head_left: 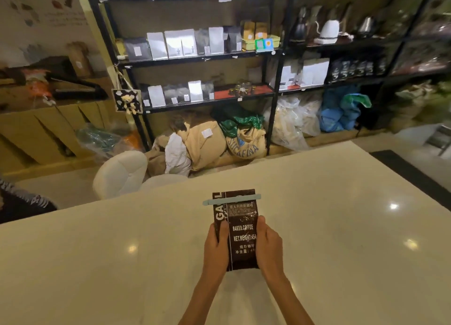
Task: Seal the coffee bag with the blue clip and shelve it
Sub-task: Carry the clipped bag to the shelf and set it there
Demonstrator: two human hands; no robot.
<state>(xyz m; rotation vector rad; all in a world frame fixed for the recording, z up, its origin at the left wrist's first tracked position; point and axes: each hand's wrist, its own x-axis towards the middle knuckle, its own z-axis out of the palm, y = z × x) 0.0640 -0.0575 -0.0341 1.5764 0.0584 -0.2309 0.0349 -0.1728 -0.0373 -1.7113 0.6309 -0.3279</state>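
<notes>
Brown and glossy, the bag (pixel 240 229) is held upright over the table (pixel 341 227), near its front edge, with the label turned to the camera; the clip (pixel 231 200) is already set across the folded top, so sealing appears done; the left hand (pixel 217 245) and the right hand (pixel 268 244) are clasped on the two sides, probably to carry it level to the shelves (pixel 210 58) well beyond.

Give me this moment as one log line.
clip: across bag top | coffee bag: over table | left hand, right hand: gripping bag sides | shelving: pending
</notes>
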